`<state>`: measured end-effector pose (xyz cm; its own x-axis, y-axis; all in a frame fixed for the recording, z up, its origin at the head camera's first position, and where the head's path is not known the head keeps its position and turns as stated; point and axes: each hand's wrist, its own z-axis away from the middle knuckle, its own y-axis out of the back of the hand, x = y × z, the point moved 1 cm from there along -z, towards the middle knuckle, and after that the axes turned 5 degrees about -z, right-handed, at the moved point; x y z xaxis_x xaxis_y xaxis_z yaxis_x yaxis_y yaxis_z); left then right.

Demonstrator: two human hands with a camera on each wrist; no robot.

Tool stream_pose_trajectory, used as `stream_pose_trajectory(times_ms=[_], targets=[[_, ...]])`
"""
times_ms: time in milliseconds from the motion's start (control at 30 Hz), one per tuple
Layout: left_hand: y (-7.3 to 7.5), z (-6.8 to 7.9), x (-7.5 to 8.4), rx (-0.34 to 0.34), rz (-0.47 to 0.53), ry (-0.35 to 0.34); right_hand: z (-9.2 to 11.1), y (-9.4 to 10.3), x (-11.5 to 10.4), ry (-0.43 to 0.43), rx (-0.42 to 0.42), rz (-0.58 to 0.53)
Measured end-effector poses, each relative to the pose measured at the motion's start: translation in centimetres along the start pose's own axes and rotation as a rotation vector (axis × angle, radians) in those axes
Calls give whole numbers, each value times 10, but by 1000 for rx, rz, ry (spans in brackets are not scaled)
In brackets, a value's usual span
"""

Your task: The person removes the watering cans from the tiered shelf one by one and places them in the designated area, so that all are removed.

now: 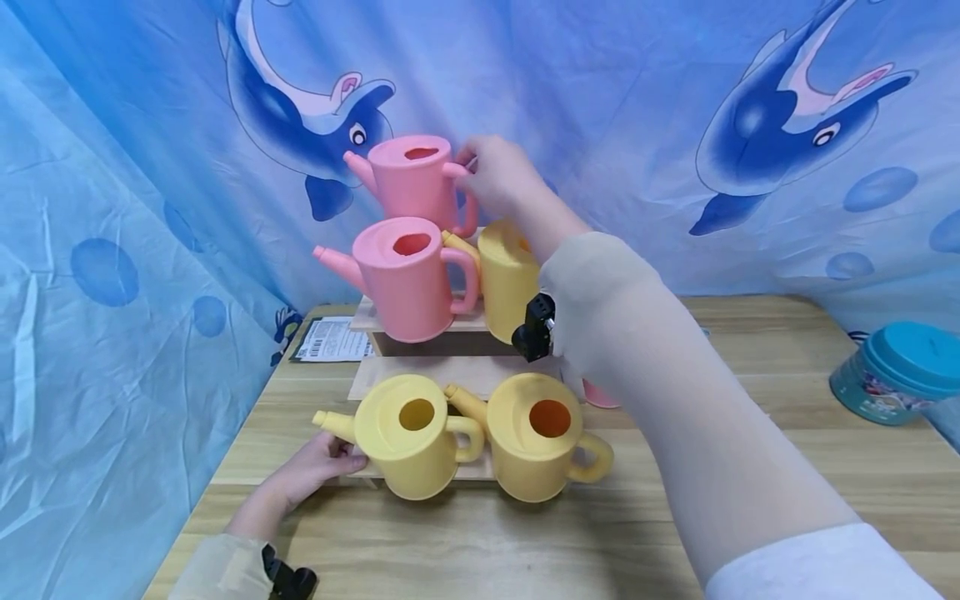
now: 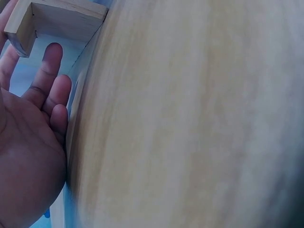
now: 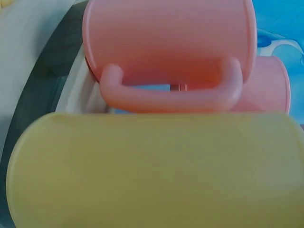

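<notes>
At the back, my right hand (image 1: 498,175) grips the handle of the top pink watering can (image 1: 412,183) on a tiered wooden stand (image 1: 375,375). A second pink watering can (image 1: 408,283) and a yellow watering can (image 1: 506,279) sit lower; the forearm partly covers the yellow one. Two yellow watering cans, a left one (image 1: 401,429) and a right one (image 1: 521,467), occupy the front step. My left hand (image 1: 318,462) holds the front left corner of the stand, whose wooden end (image 2: 71,21) shows in the left wrist view. The right wrist view does not show the right hand.
A teal-lidded tub (image 1: 900,371) stands at the right of the wooden table (image 1: 757,350). Part of a pink object (image 1: 600,395) shows beneath the right arm. A printed sheet (image 1: 333,340) lies behind on the left. A blue dolphin curtain (image 1: 585,100) hangs behind.
</notes>
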<state>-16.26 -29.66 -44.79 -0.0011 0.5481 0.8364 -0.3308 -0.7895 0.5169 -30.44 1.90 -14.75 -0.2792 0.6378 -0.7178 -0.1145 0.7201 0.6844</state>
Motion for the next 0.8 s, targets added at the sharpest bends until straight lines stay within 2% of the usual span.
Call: stream_pose_trajectory(times_ms=[233,633,800], targets=[[1,5,3,-12,10,12,6,12,12,-10,8,12],[2,3,4,-16,11,-47,12,35,33,-67,43,-13],[0,2,4,-14,17,-24,15,42,48,-87,80,-46]])
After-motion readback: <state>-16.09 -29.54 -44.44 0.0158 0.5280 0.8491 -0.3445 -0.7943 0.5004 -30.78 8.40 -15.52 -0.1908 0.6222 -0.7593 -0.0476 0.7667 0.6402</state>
